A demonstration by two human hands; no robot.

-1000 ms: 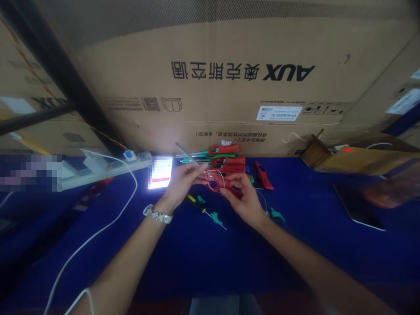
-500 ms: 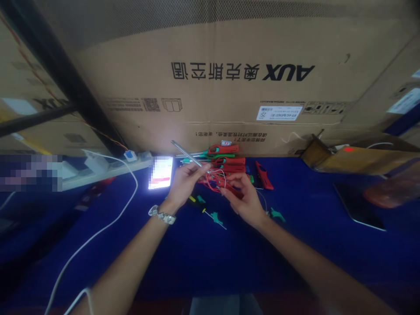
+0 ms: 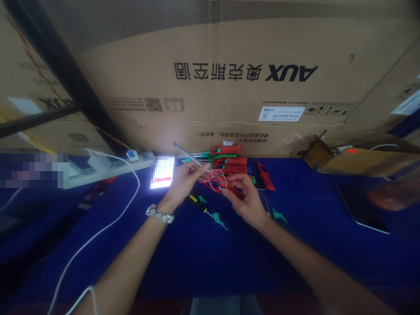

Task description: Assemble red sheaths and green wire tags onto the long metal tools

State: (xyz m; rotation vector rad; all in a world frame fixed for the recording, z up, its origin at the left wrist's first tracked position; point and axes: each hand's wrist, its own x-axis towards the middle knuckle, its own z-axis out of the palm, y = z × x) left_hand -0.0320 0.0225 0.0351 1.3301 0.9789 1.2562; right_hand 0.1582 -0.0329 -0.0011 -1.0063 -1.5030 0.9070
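Observation:
My left hand, with a metal-link bracelet on the wrist, pinches a thin silver tube that slants up to the left. Loose red and white wires bunch between the two hands. My right hand is closed on a red lighter handle, partly covered by its fingers. Several red and green long-nosed lighters lie just behind the hands. A separate red handle piece rests to the right. Below the hands are a black-and-yellow screwdriver and small green trigger-like parts.
A lit phone is left of my left hand, near a white power strip with a trailing white cable. A large cardboard box walls off the back. On the right are a dark flat device and an open carton.
The whole view shifts slightly. Both hands keep their holds on the tube and the red handle, with little visible movement.

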